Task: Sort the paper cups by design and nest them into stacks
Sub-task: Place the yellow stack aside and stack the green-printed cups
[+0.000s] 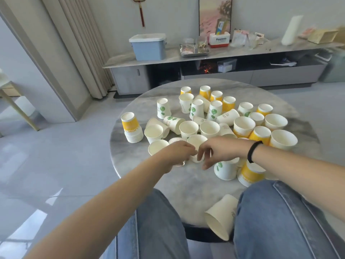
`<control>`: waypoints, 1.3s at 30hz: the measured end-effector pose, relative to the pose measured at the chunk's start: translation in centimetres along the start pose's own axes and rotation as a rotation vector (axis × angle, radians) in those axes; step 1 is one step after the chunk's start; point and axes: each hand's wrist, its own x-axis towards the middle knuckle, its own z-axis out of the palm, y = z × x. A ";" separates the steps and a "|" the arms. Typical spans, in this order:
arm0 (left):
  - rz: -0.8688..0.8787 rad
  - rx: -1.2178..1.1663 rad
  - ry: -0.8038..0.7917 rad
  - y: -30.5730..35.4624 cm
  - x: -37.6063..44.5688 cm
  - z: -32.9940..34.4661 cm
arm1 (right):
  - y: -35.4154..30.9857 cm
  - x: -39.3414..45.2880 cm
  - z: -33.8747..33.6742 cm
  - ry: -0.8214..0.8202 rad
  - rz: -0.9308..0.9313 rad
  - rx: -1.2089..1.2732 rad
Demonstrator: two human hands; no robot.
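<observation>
Many paper cups are scattered over the round grey marble table point(179, 186): plain white, green-leaf and yellow-banded ones. An upside-down stack of yellow cups point(131, 128) stands alone at the table's left. My left hand point(178, 154) pinches the side of an upright white cup point(196, 142) near the front middle; another cup's rim shows under that hand. My right hand point(217, 149), a black band on its wrist, hovers on the cup's other side with fingers spread, one fingertip at its wall. Under my right forearm sit a green-leaf cup point(225, 170) and a tilted yellow cup point(251, 173).
A white cup point(221, 216) lies on its side at the table's front edge, between my knees in jeans. Upright and tipped cups crowd the middle and right of the table. Behind stands a long low cabinet point(214, 53) with a blue box point(149, 46) and clutter.
</observation>
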 end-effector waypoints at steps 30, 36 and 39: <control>-0.307 0.132 -0.387 -4.6 2.1 10.6 | 4.8 -3.5 2.3 -0.479 0.011 -0.133; -0.216 0.004 -0.398 -3.2 1.9 8.2 | 4.7 -4.4 1.1 -0.284 -0.041 -0.072; -0.131 -0.091 -0.373 -1.5 1.5 6.5 | 4.6 -4.6 1.0 -0.134 -0.075 -0.024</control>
